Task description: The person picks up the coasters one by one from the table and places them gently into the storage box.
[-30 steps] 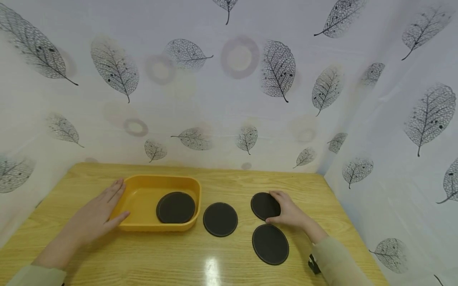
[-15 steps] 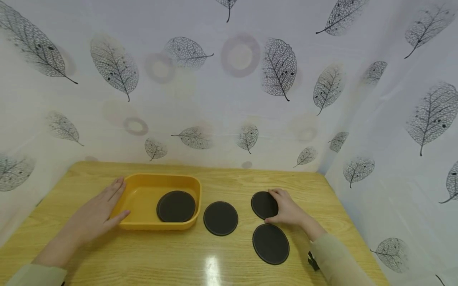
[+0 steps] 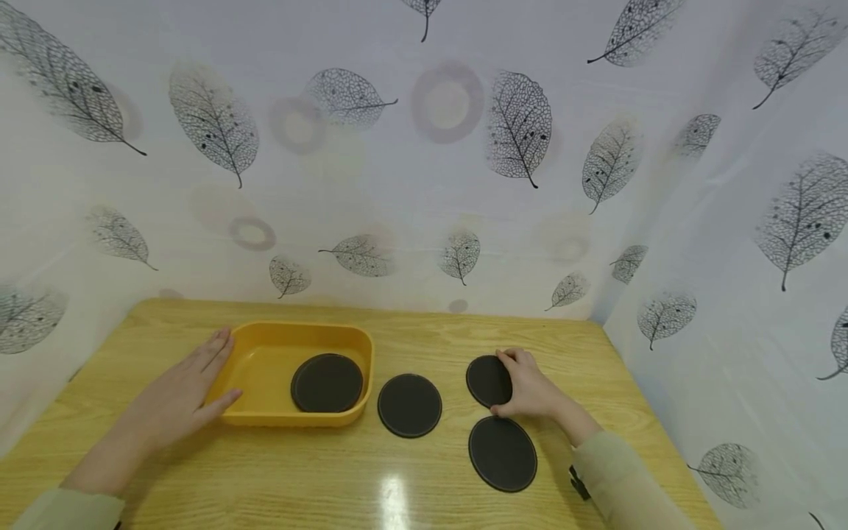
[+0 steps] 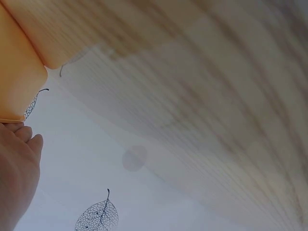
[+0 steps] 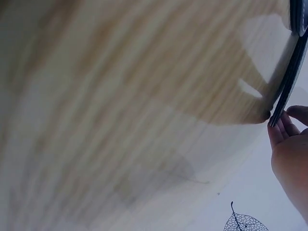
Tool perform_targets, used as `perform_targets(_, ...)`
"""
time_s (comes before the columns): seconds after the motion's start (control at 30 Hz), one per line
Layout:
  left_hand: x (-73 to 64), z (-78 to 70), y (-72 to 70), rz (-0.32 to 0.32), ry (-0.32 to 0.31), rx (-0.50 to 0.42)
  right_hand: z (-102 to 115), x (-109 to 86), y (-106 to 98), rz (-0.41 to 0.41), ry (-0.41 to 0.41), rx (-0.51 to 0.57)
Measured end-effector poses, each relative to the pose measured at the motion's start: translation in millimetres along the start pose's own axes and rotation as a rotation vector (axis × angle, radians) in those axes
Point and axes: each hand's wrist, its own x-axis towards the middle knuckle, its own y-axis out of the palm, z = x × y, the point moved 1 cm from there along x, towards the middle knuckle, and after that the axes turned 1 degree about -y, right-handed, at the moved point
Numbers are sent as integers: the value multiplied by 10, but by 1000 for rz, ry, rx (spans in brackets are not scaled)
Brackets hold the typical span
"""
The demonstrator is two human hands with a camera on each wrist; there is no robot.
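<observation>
On the table, my left hand [image 3: 175,397] rests on the left end of a yellow rectangular tray [image 3: 265,419]; its fingers lie fairly straight along the rim and the thumb reaches over the front left corner. A black round coaster [image 3: 327,383] lies inside the tray's right half. Farther right, my right hand [image 3: 533,386] pinches another black coaster [image 3: 486,380] by its right edge between thumb and fingers. In the right wrist view the fingers [image 5: 276,134] and thumb meet at that dark edge [image 5: 284,94].
Between tray and right hand lies a black coaster [image 3: 409,405]; one more coaster [image 3: 502,453] lies just in front of the right hand. A small black object [image 3: 578,483] shows beside the right sleeve. A leaf-patterned curtain [image 3: 397,184] rises behind the wooden table [image 3: 298,478].
The right hand's fingers have slid slightly left over the coaster, so less of it shows. The left hand, the tray and the other coasters stay in place.
</observation>
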Motion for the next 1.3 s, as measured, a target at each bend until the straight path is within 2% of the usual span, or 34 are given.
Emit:
perform_targets(0.37,5,-14,-7,-13,4,3,39,-2,-41,-30,-32,-23)
perform_targets(0.5,9,-17,-11,-14,6,4,75,18,-76,-39,-16,14)
perform_targets(0.67,9,-4,-4,-2,4,6,181,108,-128,-56,-35,30)
perform_targets(0.93,13,1,-10,23,-1,39,589,340,-267,-45,-105,43)
perform_targets(1.3,20,-3,-24,23,6,50,1255,733,-317,-13,-257,79)
